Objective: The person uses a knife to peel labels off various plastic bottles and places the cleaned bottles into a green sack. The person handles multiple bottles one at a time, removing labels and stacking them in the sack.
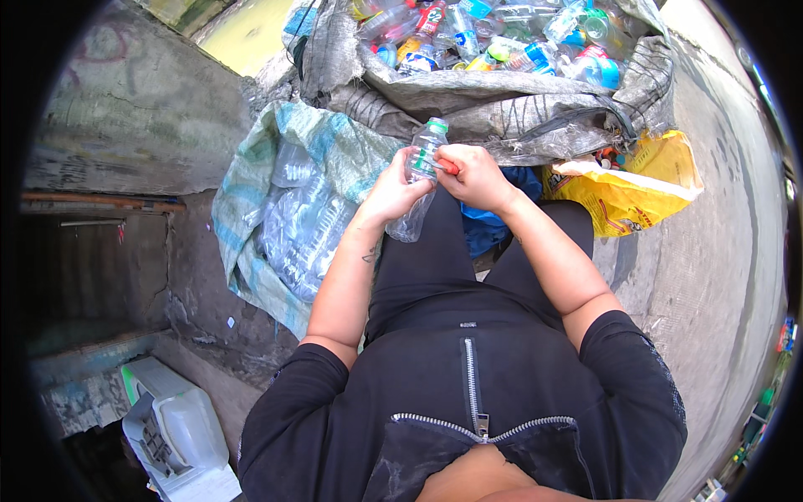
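Note:
My left hand (393, 188) is closed around a clear plastic bottle (408, 219), which tilts over my lap with its green-ringed neck pointing up and away. A green-marked label band shows on its side. In my right hand (475, 177) is a small red-handled tool (448, 166), gripped in the fist. A thin tip from it reaches the bottle beside the label; its exact kind is too small to tell. Just beyond both hands stands a large grey woven sack (519, 113), its top filled with used plastic bottles (502, 38).
At my left lies an open blue-and-white woven sack (242, 201) holding clear bottles (305, 226). A yellow bag (644, 188) stands at the right, and blue plastic (489, 230) lies between my legs. A concrete wall (142, 109) and a grey plastic container (188, 422) are at the left.

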`<state>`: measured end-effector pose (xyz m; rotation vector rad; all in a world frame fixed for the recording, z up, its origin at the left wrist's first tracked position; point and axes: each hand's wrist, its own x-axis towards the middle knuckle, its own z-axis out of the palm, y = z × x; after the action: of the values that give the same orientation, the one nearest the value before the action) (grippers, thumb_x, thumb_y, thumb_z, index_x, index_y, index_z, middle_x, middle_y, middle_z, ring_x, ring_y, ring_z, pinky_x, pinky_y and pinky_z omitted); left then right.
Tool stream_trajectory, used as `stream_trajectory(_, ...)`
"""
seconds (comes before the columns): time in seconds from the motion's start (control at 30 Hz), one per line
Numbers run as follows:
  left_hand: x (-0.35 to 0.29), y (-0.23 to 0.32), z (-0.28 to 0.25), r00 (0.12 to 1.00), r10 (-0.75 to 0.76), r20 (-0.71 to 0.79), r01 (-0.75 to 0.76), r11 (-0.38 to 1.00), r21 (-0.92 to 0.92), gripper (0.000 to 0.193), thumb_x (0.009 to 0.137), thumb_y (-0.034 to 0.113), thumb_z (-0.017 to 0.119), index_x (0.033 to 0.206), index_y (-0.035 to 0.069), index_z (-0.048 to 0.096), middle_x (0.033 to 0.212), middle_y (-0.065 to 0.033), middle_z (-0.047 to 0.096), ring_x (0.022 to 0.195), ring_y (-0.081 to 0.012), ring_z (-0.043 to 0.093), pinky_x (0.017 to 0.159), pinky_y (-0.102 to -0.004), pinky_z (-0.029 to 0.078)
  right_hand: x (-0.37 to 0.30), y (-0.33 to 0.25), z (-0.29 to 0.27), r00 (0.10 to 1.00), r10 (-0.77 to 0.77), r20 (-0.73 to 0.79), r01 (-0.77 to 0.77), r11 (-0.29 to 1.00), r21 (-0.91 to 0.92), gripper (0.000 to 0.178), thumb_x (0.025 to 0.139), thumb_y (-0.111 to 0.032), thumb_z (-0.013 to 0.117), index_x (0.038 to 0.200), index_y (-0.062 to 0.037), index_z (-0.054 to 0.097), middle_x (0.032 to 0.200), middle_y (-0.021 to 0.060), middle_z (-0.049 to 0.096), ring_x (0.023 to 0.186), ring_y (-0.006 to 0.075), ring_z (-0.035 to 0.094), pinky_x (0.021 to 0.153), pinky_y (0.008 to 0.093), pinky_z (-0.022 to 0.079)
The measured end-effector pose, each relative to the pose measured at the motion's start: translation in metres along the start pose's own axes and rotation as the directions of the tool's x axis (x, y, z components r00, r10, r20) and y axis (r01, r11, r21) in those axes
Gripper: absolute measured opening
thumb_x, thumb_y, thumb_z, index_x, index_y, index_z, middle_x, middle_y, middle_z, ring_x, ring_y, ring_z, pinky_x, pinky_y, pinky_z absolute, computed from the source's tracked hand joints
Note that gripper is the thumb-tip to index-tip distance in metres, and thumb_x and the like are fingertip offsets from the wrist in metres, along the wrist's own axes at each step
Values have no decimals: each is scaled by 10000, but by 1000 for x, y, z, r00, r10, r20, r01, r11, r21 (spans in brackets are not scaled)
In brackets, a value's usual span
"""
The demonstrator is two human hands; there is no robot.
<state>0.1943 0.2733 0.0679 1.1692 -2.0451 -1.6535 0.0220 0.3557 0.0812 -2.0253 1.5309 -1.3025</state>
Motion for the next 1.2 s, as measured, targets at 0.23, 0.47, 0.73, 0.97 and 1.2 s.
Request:
stream_trajectory(0.23, 6, -34, -14, 993, -98, -69, 85, 981, -176, 597, 824, 85, 601, 1336, -21, 312, 975, -135, 608, 828, -152, 602, 666, -271, 502, -9, -27, -10, 948, 267, 175, -309, 633, 710, 110, 920, -107, 572, 837, -38, 551, 615, -16, 478, 563, 39, 454, 504, 224, 370)
stream_trajectory(0.47, -5, -9, -28, 1000, -21, 16, 24, 968, -251, 649, 815, 121, 653, 1340, -21, 299, 970, -128, 611, 840, -153, 603, 759, -288, 491, -95, 101, 7, 795, 585, 160, -507, 786, -352, 200, 798, -255, 657, 768, -60, 621, 729, 155, 637, 728, 336, 640, 651, 423, 495)
stream_trajectory(0.73, -50, -33, -99, 930, -57, -363, 258, 803, 536, 747, 684, 348, 740, 1332, 116, 448, 1083, -109, 667, 964, -261, 649, 861, -426, 462, -126, 173, 59, 660, 744, 102, -546, 569, -615, 160, 762, -186, 603, 872, -91, 669, 866, 176, 676, 830, 349, 660, 729, 453, 525)
stream_trajectory(0.97, -71, -113, -159, 800, -94, -592, 228, 961, 157, 1021, 763, 752, 513, 1470, 74, 222, 1464, -214, 324, 1341, -350, 328, 1037, -606, 243, -117, 186, 68, 586, 811, 7, -631, 461, -624, 234, 794, -163, 533, 952, -54, 666, 920, 197, 678, 886, 349, 662, 776, 450, 524)
stream_trajectory(1.2, -52, 3, -90, 979, 196, 51, 18, 169, -985, 1113, 727, 875, 280, 1489, 71, 162, 1517, -263, 149, 1404, -424, 136, 1107, -586, 144, -112, 187, 58, 591, 799, 110, -541, 493, -681, 412, 773, -257, 554, 1134, -61, 584, 1164, 227, 594, 991, 326, 630, 834, 441, 509)
